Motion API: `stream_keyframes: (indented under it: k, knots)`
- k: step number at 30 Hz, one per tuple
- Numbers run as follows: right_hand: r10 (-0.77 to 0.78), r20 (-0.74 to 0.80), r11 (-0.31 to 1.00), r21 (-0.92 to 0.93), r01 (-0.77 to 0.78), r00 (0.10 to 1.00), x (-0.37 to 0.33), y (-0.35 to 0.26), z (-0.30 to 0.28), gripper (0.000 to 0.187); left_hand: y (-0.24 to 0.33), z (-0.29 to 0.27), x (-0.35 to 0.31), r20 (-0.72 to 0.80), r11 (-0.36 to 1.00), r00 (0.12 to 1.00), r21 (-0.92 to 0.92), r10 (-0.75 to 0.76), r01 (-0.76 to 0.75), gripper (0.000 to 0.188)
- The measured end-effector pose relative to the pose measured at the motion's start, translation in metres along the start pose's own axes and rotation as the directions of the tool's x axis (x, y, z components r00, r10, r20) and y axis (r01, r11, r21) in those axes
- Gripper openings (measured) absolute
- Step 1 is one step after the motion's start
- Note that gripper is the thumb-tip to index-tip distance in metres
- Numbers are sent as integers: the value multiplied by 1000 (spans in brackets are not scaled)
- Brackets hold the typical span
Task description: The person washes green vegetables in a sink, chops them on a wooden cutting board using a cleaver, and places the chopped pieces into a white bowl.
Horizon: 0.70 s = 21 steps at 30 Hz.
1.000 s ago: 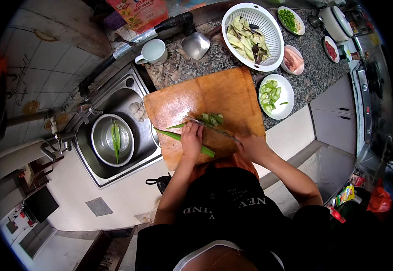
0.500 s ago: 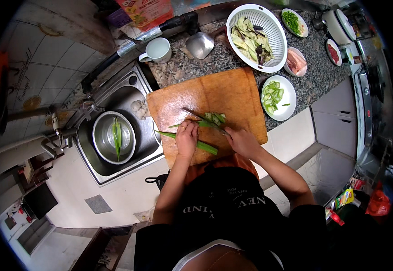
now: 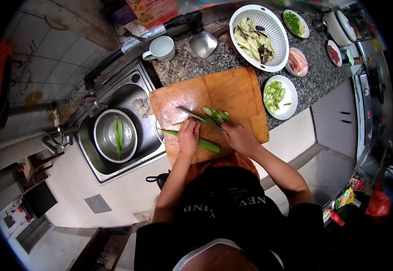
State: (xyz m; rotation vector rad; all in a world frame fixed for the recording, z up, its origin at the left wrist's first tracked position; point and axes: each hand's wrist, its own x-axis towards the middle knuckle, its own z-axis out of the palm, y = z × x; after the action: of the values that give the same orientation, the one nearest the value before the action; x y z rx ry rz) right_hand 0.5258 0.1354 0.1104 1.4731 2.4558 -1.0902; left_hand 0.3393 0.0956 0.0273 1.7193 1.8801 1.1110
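On the wooden cutting board (image 3: 230, 86), my left hand (image 3: 189, 135) presses a long green vegetable (image 3: 176, 123), seemingly a long pepper, with its fingers curled together. My right hand (image 3: 241, 139) is closed around the handle of a kitchen knife (image 3: 188, 111), whose blade lies just past my left fingertips. Cut green slices (image 3: 216, 114) are bunched against the far side of the blade. Another long green piece (image 3: 209, 145) rests on the board, partly under my left hand. The handle is mostly hidden in my right hand.
Left of the board is a sink (image 3: 98, 174) with a metal basin (image 3: 98, 147) holding long green pieces. Right of it stands a white plate (image 3: 288, 109) of green slices. Beyond are a white colander (image 3: 277, 45), a bowl of meat (image 3: 297, 62), a mug (image 3: 162, 48) and a spatula (image 3: 203, 44).
The blade has shifted slightly, and the cut slices sit a little farther right along it. My left hand still holds the vegetable in nearly the same spot.
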Motion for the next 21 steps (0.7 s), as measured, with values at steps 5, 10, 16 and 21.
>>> stream_keyframes:
  k: [5, 10, 16, 21]
  knots:
    - [61, 28, 995, -87, -58, 998, -23, -7, -13, 27, -9, 0, -6, 67, 993, 991, 36, -117, 115, 6]
    - [97, 121, 990, -114, -83, 988, -21, -5, -14, 31, -11, -17, 0, 1, 997, 997, 25, -77, 77, 7]
    - [22, 50, 999, -31, -20, 999, 1, -2, 6, 29, -16, -18, 0, 26, 996, 998, 76, -49, 46, 6]
    - [86, 65, 993, -84, -80, 994, -11, -17, -22, 27, -8, -9, 4, 29, 997, 999, 69, -34, 32, 6]
